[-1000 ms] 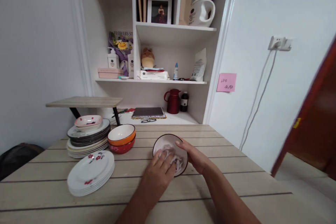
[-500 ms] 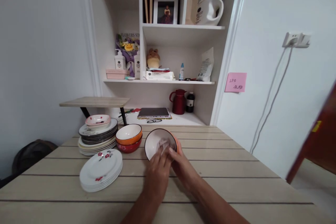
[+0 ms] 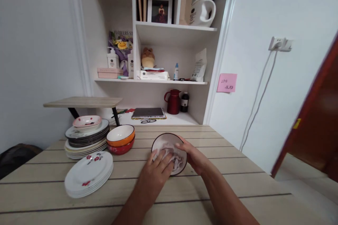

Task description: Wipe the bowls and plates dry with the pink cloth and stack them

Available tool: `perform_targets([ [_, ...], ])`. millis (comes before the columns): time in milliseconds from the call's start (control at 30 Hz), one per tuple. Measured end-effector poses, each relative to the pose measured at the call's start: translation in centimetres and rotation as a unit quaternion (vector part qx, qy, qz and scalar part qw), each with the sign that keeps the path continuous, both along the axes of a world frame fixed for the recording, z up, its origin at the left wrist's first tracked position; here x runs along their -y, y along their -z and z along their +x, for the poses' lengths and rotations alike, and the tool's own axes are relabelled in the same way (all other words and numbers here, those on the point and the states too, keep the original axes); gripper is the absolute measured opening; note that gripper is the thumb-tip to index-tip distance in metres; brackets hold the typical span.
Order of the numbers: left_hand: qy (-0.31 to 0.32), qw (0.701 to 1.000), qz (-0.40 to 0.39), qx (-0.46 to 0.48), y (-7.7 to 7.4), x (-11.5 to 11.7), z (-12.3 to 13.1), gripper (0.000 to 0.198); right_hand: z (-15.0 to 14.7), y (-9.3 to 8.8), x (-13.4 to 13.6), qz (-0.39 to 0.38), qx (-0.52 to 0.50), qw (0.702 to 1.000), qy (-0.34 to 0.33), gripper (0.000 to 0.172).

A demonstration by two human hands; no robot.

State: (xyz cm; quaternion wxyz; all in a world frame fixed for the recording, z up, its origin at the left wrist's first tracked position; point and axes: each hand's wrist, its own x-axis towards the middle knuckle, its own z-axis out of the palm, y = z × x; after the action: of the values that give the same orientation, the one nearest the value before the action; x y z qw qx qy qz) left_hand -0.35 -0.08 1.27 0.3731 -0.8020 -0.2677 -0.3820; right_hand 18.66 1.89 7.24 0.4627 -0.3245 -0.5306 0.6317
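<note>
A bowl (image 3: pixel 159 142) with a white inside and a dark rim is tipped toward me over the table. My right hand (image 3: pixel 195 157) grips its right side, thumb over the rim and fingers behind the outer wall. Inside the bowl lies a crumpled pale cloth (image 3: pixel 180 161). My left hand (image 3: pixel 155 174) presses this cloth against the inner wall with bent, slightly spread fingers. To the left, an orange bowl (image 3: pixel 120 140) sits in a red bowl (image 3: pixel 121 148). Beside them is a stack of white plates (image 3: pixel 88 170) with red flowers.
A taller plate stack (image 3: pixel 87 140) topped by a small pink-rimmed dish (image 3: pixel 87 121) stands at the left, near a small raised stand (image 3: pixel 83 102). Behind the wooden table (image 3: pixel 219 182), shelves hold a laptop (image 3: pixel 148 112), glasses (image 3: pixel 148 121) and a red jug (image 3: pixel 173 102).
The bowl has turned to face me more, showing more of the cloth. My left fingers have spread over the cloth, and my right hand sits higher on the rim. The view has shifted right.
</note>
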Motion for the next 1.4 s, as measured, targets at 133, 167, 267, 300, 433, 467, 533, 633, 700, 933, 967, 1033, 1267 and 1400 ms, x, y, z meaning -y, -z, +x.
perform_targets([
  [133,0.006,0.999,0.028,-0.015,-0.4,0.6,-0.1,0.019,0.6,-0.4,0.1,-0.012,0.029,0.999,-0.022,0.054],
  [167,0.003,1.000,0.025,-0.017,-0.3,0.7,-0.1,0.020,0.3,-0.2,0.2,-0.017,0.020,0.999,-0.023,0.054],
  [267,-0.022,1.000,0.013,-0.007,0.0,0.6,-0.6,0.026,-1.2,0.5,0.3,-0.017,-0.038,0.999,-0.024,0.062],
  [300,-0.035,0.999,0.011,0.004,0.2,0.4,-0.7,0.028,-1.8,0.8,0.4,-0.013,-0.057,0.998,-0.026,0.067],
  [433,-0.081,0.996,0.011,0.048,0.7,0.0,-0.8,0.029,-3.6,1.3,1.0,0.015,-0.105,0.994,-0.041,0.085],
  [467,-0.087,0.995,0.013,0.053,0.7,-0.1,-0.8,0.029,-4.0,1.3,1.2,0.021,-0.118,0.992,-0.040,0.085],
  [533,-0.091,0.994,0.018,0.063,0.8,-0.2,-0.7,0.029,-4.9,1.4,1.5,0.030,-0.144,0.989,-0.023,0.082],
  [633,-0.092,0.993,0.011,0.077,0.6,-0.1,-0.7,0.030,-6.2,1.8,1.7,0.032,-0.174,0.984,0.014,0.076],
  [700,-0.084,0.993,-0.003,0.077,0.5,-0.1,-0.7,0.031,-6.8,2.1,1.7,0.028,-0.183,0.982,0.033,0.072],
  [933,-0.064,0.996,-0.051,0.042,0.5,0.1,0.1,0.034,-5.2,2.1,0.4,0.023,-0.144,0.987,0.070,0.054],
  [967,-0.061,0.996,-0.053,0.029,0.6,0.1,0.3,0.035,-4.4,1.8,0.2,0.031,-0.134,0.988,0.069,0.052],
  [1033,-0.048,0.997,-0.055,0.006,0.7,0.1,0.5,0.036,-2.9,1.3,-0.1,0.036,-0.102,0.992,0.072,0.050],
  [1267,-0.063,0.997,-0.028,0.015,1.8,0.2,0.8,0.023,-1.0,1.3,-0.4,-0.035,-0.052,0.998,-0.008,0.054],
  [1400,-0.095,0.994,-0.058,0.001,2.2,0.6,0.7,0.022,-2.3,2.2,-0.5,-0.050,-0.108,0.993,0.002,0.061],
])
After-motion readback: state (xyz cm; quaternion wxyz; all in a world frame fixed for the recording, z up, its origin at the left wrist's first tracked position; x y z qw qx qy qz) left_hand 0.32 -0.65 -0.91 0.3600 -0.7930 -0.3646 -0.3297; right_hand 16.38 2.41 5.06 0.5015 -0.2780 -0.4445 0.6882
